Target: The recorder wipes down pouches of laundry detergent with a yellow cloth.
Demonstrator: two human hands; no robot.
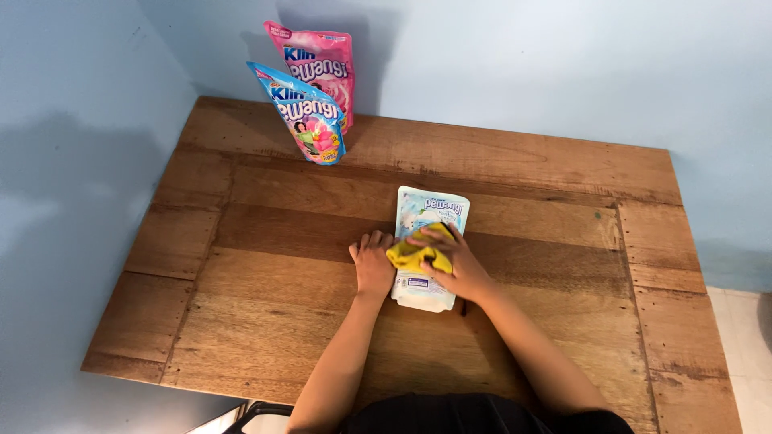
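Note:
A white and light-blue refill pouch [430, 210] lies flat in the middle of the wooden table [265, 265]. My right hand [454, 261] presses a crumpled yellow cloth [412, 255] onto the pouch's middle. My left hand [373, 264] rests palm down on the table, its fingers against the pouch's left edge. The lower half of the pouch is partly hidden by the cloth and my right hand.
Two upright refill pouches stand at the table's far left: a blue one [305, 114] in front and a pink one [318, 64] behind it, against the light-blue wall. A tiled floor shows at the right past the table's edge.

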